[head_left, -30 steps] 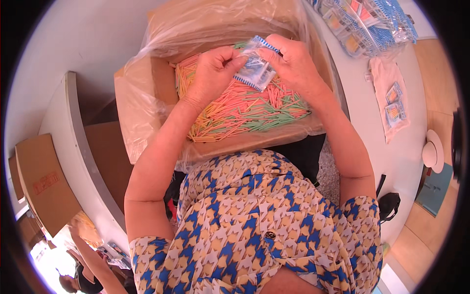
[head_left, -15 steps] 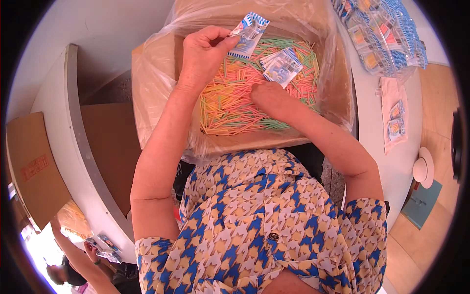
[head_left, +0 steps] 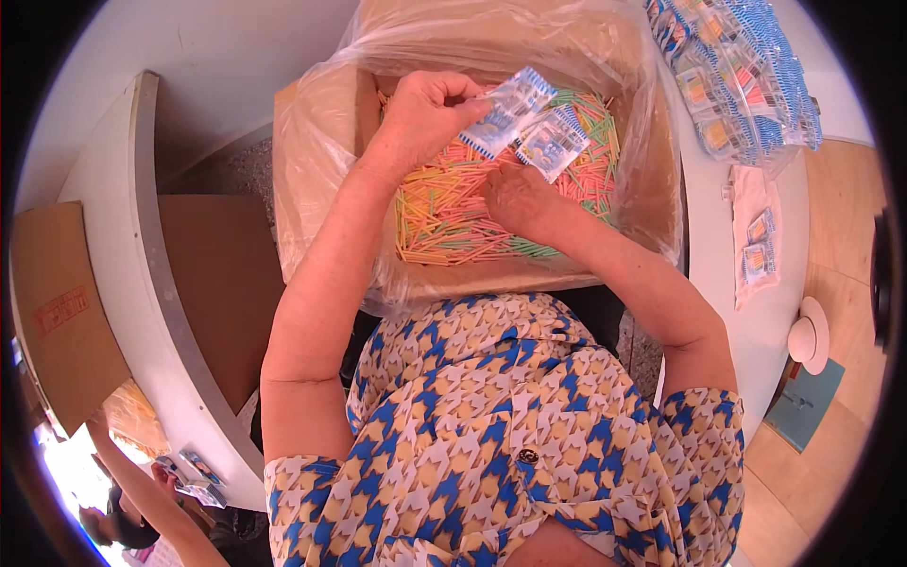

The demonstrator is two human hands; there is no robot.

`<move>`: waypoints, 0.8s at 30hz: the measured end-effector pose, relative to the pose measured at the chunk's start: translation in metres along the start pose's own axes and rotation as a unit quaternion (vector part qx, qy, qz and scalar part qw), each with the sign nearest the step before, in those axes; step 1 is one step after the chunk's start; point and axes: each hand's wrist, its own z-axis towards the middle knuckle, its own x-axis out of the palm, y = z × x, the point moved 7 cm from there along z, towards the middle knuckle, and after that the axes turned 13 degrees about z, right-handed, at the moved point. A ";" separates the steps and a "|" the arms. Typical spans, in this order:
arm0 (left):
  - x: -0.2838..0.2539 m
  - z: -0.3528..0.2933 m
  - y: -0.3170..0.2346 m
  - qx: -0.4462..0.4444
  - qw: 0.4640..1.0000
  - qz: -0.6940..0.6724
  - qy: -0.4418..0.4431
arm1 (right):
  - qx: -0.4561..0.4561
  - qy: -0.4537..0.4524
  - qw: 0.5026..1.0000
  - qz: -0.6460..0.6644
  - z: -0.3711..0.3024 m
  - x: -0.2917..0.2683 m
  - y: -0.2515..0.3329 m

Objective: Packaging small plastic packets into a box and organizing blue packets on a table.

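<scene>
My left hand (head_left: 430,113) pinches a small clear packet (head_left: 508,111) with blue-striped ends between thumb and fingers, tilted over an open cardboard box (head_left: 430,276). Thin pastel sticks (head_left: 444,213) in yellow, pink and green fill the box in a loose layer. My right hand (head_left: 521,198) is closed low over the sticks, its fingertips hidden beneath it. Another blue-striped packet (head_left: 554,144) shows right at its far edge; whether the hand grips this packet or sticks, I cannot make out.
A clear plastic liner (head_left: 647,189) drapes over the box walls. On the white table (head_left: 707,217) at right lie a large bag of filled packets (head_left: 742,80) and a pink cloth (head_left: 746,208) with packets on it. At lower left, another person's arm (head_left: 156,491) reaches near a cardboard box (head_left: 66,317).
My left hand has moved right and slightly down, bringing its packet up against the other one. My right hand has barely moved. The whole view has shifted a little.
</scene>
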 end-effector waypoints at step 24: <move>0.071 -0.040 -0.047 0.127 0.981 0.035 0.145 | 0.115 -0.330 0.701 0.621 -0.081 -0.089 -0.045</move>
